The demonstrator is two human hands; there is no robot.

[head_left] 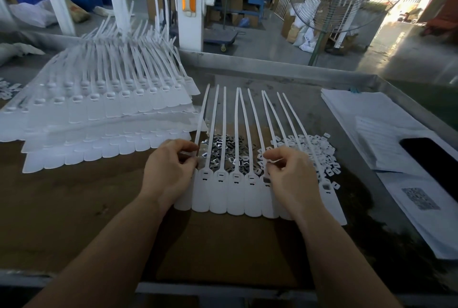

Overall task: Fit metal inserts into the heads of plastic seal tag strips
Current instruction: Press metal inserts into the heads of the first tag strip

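one joined row of seal tag strips point(224, 196) at centre, around nine tails, some hidden. left hand point(168, 171) pinches its 9 o'clock end, right hand point(290, 176) pinches something small and white. metal inserts point(223, 149) heaped at 12, white caps point(319, 151) at 2, too many to count.

1. A joined row of white seal strips point(238, 183) lay on the bench point(74, 208).
2. Both hands, left point(171, 171) and right point(290, 176), pinched at its heads.
3. Metal inserts point(223, 146) lay piled behind.
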